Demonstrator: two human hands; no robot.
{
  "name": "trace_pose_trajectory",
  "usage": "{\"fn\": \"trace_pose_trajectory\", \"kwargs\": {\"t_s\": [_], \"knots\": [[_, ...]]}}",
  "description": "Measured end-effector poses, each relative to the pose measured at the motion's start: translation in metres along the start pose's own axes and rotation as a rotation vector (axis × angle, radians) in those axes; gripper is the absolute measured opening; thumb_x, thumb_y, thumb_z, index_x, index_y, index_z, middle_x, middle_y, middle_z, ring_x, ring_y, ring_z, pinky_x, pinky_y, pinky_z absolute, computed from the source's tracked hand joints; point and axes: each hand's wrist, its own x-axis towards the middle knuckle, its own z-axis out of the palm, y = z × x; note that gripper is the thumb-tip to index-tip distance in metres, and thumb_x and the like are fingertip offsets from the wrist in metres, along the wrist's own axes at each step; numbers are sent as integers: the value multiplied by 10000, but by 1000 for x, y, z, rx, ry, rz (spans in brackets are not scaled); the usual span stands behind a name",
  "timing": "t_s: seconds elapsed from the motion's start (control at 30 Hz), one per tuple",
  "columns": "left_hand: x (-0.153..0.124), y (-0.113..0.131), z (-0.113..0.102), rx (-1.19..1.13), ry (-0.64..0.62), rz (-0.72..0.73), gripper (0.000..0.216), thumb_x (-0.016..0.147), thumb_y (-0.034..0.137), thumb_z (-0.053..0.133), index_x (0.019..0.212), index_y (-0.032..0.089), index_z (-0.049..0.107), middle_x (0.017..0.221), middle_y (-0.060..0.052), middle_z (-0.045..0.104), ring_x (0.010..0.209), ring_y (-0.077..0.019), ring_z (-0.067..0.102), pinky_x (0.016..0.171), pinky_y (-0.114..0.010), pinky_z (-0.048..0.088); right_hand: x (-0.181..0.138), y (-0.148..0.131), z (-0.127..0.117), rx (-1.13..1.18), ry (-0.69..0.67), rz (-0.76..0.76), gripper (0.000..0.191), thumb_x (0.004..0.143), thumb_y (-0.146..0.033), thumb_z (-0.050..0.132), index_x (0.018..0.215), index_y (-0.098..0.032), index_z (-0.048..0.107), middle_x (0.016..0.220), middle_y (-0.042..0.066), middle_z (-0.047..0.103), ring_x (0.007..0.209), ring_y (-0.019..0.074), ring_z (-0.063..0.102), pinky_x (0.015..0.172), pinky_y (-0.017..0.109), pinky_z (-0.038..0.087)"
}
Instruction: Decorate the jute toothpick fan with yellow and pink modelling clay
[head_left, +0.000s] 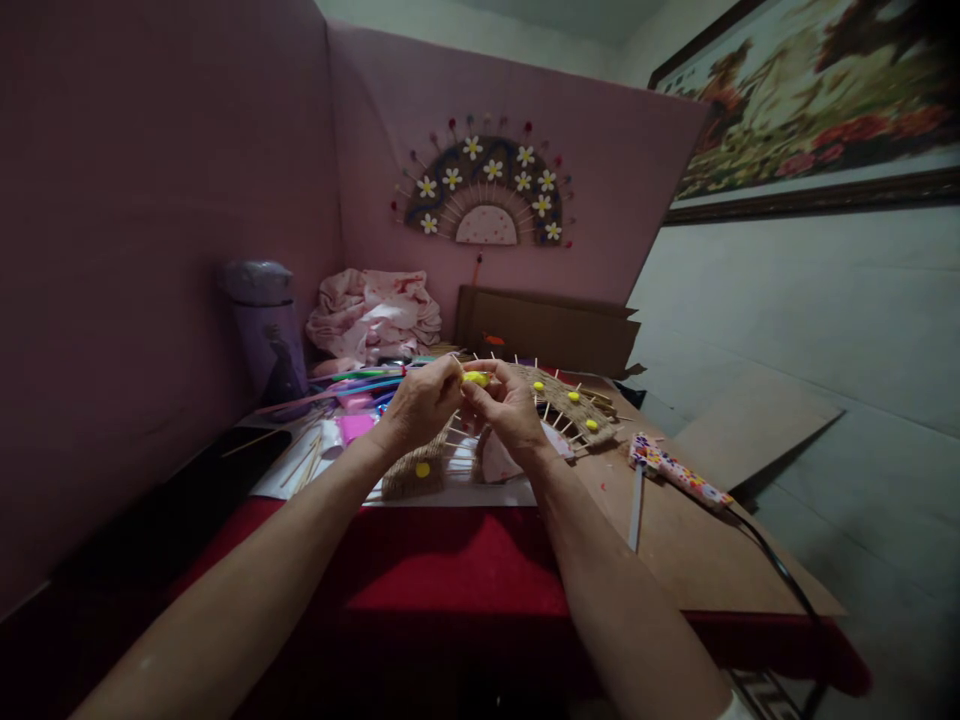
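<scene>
My left hand (429, 400) and my right hand (511, 405) meet over the table, fingers pinched together. Between their fingertips is a small yellow lump (475, 378), perhaps clay; its lower side is hidden by my fingers. Under my hands lies a half-round fan of woven twine (411, 478), with thin sticks running through it. Flat yellow dots (592, 426) are spread along the twine band. Part of the fan's pale half-circle centre (499, 458) shows between my forearms.
A flower-patterned glue gun (686, 474) with a cable lies right on a brown board (739, 570). Left stand a purple bottle (270, 345), a pink cloth heap (375, 312) and coloured pipe cleaners (360, 386). Folded cardboard (551, 328) leans behind; a finished-looking flowered fan (487, 225) hangs above.
</scene>
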Motion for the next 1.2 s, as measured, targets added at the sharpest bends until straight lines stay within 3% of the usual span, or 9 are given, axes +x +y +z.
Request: {"fn": "trace_pose_trajectory", "kwargs": {"t_s": [0.17, 0.33, 0.57, 0.7, 0.8, 0.9, 1.0, 1.2], "knots": [[0, 3, 0, 36, 16, 13, 199, 807, 131, 476, 660, 222, 379, 568, 52, 390, 529, -116, 360, 544, -255, 301, -1, -1, 1, -72, 31, 6, 422, 680, -494, 756, 950, -220, 581, 565, -57, 640, 395, 120, 577, 323, 192, 395], [-1, 3, 4, 118, 12, 41, 209, 824, 141, 453, 663, 233, 356, 613, 20, 435, 567, -144, 395, 576, -278, 317, -1, 2, 3, -115, 108, -11, 276, 723, -424, 685, 892, -229, 588, 542, -55, 619, 386, 134, 565, 323, 207, 389], [-6, -1, 11, 293, -53, 132, 176, 875, 145, 444, 720, 226, 422, 683, -30, 530, 652, -193, 502, 622, -298, 375, -2, 17, 5, -421, 335, -171, 61, 753, -279, 636, 764, -231, 600, 654, -12, 629, 515, 143, 575, 441, 239, 429], [-7, 2, 15, 285, -80, 175, 156, 863, 118, 455, 742, 215, 456, 696, -34, 549, 682, -192, 530, 657, -293, 405, 1, 20, 4, -401, 386, -152, 37, 733, -230, 619, 743, -228, 583, 675, -7, 627, 566, 146, 585, 472, 238, 446], [-6, 3, 16, 228, -30, 136, 167, 839, 113, 464, 713, 219, 434, 671, -16, 529, 641, -170, 500, 634, -281, 393, 4, 17, 3, -252, 325, -72, 96, 714, -237, 626, 791, -224, 570, 638, -35, 608, 499, 124, 560, 431, 226, 438], [-5, -1, 15, 133, 64, 20, 182, 788, 112, 491, 676, 221, 397, 609, 26, 469, 559, -134, 429, 565, -257, 348, 6, 12, 2, -58, 151, 40, 223, 709, -281, 647, 907, -216, 567, 584, -70, 577, 418, 100, 509, 375, 213, 426], [-4, -8, 12, 62, 124, -81, 143, 761, 127, 499, 678, 212, 420, 571, 52, 439, 513, -111, 389, 526, -239, 310, 7, 10, 2, 64, 10, 67, 374, 671, -311, 728, 999, -201, 587, 624, -68, 598, 478, 90, 550, 418, 203, 485], [-1, -7, 8, 3, 105, -74, 144, 757, 168, 516, 655, 208, 422, 543, 68, 391, 493, -96, 342, 510, -231, 283, 7, 10, 0, 42, 31, 59, 472, 665, -497, 763, 981, -172, 629, 619, -38, 644, 447, 77, 557, 401, 190, 476]]}}
